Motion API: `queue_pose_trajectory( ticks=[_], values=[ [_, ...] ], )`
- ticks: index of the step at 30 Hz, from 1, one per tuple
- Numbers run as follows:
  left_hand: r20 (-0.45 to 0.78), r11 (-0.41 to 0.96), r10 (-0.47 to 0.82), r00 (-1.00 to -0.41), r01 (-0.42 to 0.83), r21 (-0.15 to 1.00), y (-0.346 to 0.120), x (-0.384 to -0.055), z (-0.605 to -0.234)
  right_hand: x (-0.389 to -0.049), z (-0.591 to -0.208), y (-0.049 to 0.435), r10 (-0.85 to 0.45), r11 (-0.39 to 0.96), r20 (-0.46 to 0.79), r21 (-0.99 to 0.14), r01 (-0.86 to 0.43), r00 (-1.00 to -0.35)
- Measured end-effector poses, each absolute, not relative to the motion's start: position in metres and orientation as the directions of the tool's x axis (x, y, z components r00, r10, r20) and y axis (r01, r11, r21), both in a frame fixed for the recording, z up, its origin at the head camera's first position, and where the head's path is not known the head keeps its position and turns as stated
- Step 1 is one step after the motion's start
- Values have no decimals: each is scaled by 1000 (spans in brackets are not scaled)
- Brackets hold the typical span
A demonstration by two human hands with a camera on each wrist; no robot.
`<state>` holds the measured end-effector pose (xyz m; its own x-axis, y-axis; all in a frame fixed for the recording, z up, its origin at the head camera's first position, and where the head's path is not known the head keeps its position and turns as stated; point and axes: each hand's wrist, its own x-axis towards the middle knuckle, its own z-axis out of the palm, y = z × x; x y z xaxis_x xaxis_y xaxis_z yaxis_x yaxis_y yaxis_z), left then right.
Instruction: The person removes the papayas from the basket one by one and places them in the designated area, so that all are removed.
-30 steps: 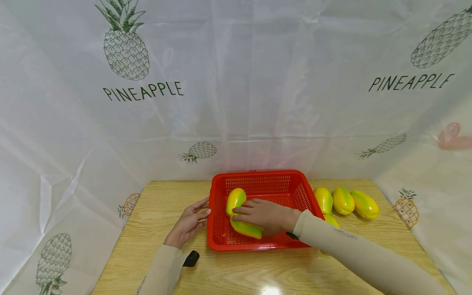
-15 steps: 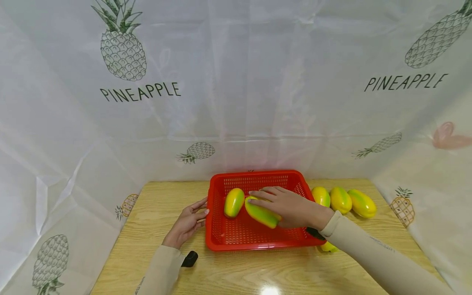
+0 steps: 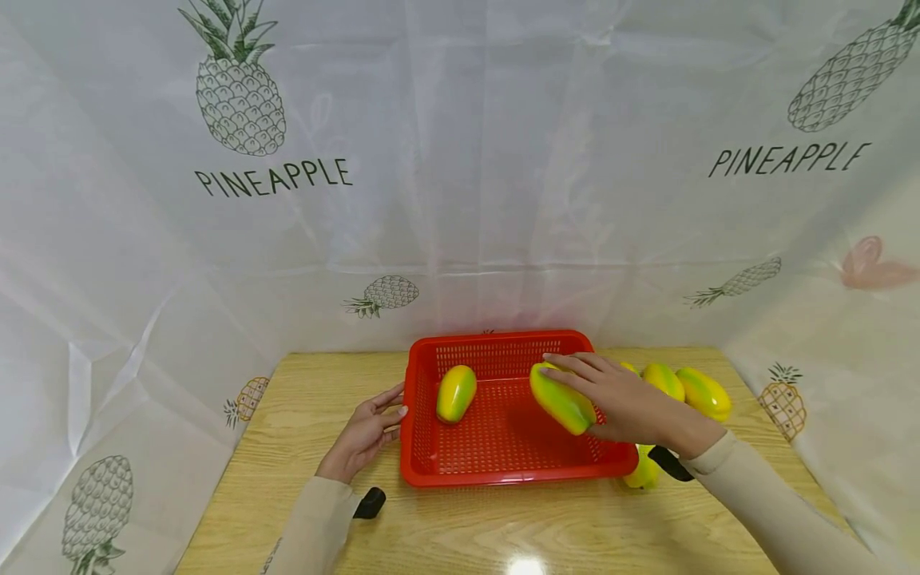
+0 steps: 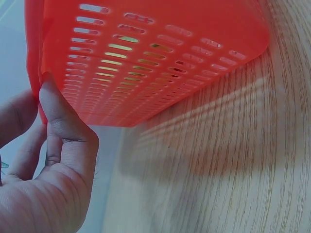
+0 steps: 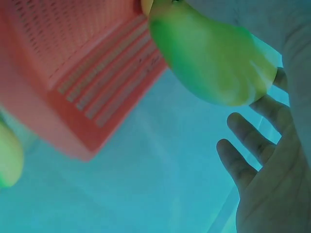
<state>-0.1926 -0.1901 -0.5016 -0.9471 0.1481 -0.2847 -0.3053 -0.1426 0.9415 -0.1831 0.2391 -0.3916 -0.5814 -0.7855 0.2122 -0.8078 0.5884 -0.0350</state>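
Note:
My right hand (image 3: 636,403) grips a yellow-green papaya (image 3: 562,399) above the right part of the red plastic basket (image 3: 517,479). The right wrist view shows that papaya (image 5: 209,58) between thumb side and fingertips, with the outer fingers spread off it. Inside the basket, toward its left wall, lies another papaya (image 3: 456,394). My left hand (image 3: 364,435) holds the basket's left rim; the left wrist view has its thumb and fingers pinching the rim (image 4: 35,53).
Right of the basket, several papayas lie on the wooden table (image 3: 287,447), including one papaya (image 3: 704,393) at the far right and one papaya (image 3: 643,469) by the near right corner. My right forearm partly covers this group. A pineapple-print sheet (image 3: 503,200) stands behind.
My right hand has lifted the papaya from beside the other one and carried it rightward across the basket. The left hand has stayed at the rim, and the basket has hardly moved.

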Motion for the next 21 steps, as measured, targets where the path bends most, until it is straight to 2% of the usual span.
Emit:
queue_pose_trajectory(
  ticks=[4,11,21],
  values=[
    [-280,-145,148,-949,-301,943,-190,-192,-501,-178,-393,257,-755,619,252,-35,-785,-606],
    [-273,-137,163,-948,-296,945,-190,-190,-499,-170,-400,286,-722,639,334,-14,-769,-606],
    [-274,-151,171,-946,-300,942,-190,-189,-497,-155,-417,326,-658,705,367,-7,-709,-658]
  ],
)
